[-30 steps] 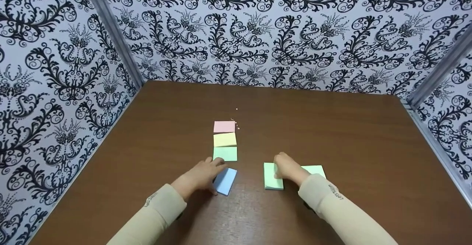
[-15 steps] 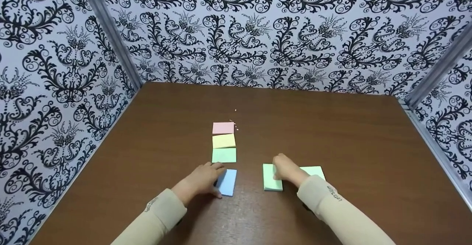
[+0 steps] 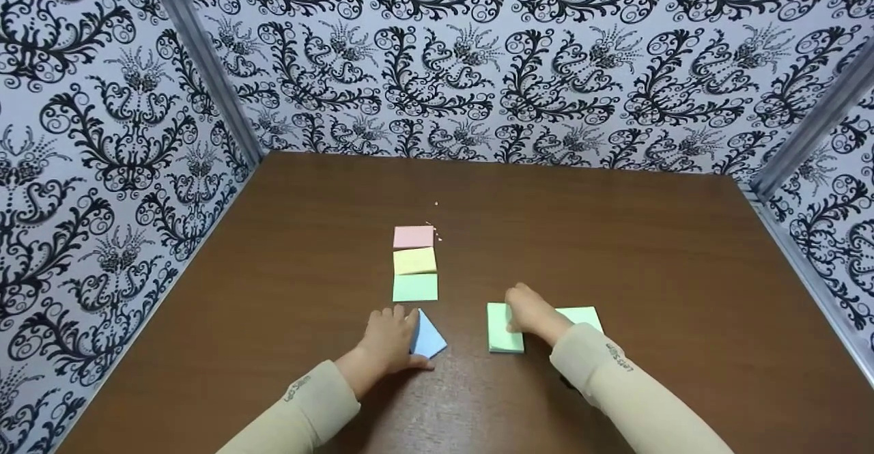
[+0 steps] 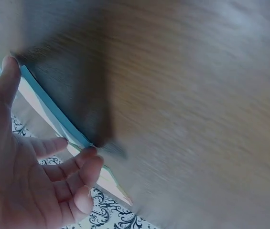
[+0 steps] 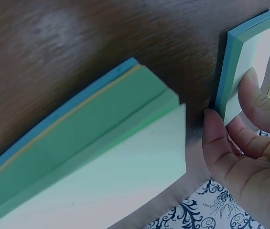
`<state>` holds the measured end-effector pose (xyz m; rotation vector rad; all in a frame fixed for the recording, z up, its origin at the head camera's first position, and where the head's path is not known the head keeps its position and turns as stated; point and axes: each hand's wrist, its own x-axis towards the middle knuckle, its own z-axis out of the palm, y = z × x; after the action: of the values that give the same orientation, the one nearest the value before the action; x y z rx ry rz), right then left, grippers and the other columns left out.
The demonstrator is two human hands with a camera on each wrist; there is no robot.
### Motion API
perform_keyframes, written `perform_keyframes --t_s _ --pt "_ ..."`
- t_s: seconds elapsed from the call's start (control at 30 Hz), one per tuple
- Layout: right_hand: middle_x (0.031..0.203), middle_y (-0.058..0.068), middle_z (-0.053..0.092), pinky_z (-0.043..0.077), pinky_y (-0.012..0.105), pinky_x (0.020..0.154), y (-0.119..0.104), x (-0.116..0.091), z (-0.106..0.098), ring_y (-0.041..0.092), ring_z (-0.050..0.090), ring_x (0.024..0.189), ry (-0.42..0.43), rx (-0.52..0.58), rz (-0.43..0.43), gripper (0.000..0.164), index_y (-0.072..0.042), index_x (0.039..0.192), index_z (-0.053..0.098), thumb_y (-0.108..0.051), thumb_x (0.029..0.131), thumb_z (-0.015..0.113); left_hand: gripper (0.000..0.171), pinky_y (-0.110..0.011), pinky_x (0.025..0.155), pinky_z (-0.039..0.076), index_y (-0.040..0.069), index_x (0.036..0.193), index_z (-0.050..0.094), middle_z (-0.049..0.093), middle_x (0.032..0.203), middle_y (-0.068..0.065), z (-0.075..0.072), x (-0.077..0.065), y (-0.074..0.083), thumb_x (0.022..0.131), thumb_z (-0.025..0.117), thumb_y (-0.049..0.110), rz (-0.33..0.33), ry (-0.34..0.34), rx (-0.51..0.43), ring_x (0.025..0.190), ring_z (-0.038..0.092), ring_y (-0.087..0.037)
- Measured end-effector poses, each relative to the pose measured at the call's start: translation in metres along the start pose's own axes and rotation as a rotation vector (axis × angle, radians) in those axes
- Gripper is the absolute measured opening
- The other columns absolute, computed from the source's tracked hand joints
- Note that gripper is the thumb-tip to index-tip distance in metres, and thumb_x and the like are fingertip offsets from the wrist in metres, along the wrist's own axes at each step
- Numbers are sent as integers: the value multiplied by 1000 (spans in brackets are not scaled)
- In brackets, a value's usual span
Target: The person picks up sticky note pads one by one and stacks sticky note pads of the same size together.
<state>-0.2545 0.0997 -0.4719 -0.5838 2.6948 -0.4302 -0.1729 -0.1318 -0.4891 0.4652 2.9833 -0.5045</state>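
Observation:
My left hand (image 3: 388, 341) spans a blue sticky note (image 3: 428, 336) on the table, its thumb at the near side and fingers at the far side. The left wrist view shows the thin blue edge of that note (image 4: 53, 109) between thumb and fingers. Turned at an angle, it lies just below a green sticky note (image 3: 415, 287). My right hand (image 3: 534, 315) pinches the edge of a green sticky note pad (image 3: 500, 334); in the right wrist view this pad (image 5: 249, 52) has blue layers at its bottom.
Above the green note are a yellow note (image 3: 414, 261) and a pink note (image 3: 413, 237) in a column, with small white crumbs beside them. Another green-topped pad (image 3: 584, 316) lies beside my right wrist. Patterned walls (image 3: 437, 65) border the brown table (image 3: 614, 235).
The blue note has turned from nearly straight to a slanted, diamond-like angle as my left hand rotated. My left thumb has moved slightly right. The right hand has stayed in place.

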Motion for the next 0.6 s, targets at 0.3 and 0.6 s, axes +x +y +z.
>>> perform_keyframes --t_s 0.3,0.6 --pt "114 30 54 39 50 93 -1 2 2 45 40 120 7 -14 -10 21 5 85 57 -1 73 74 89 -40 70 47 11 128 46 54 107 -11 -10 5 -9 67 54 75 48 41 -72 91 55 -28" --pt "100 25 58 43 49 86 1 3 3 43 48 108 27 -29 -31 23 6 84 58 0 71 75 62 -34 71 44 20 121 57 54 123 3 -12 23 -31 66 80 37 341 86 -21 97 50 -22"
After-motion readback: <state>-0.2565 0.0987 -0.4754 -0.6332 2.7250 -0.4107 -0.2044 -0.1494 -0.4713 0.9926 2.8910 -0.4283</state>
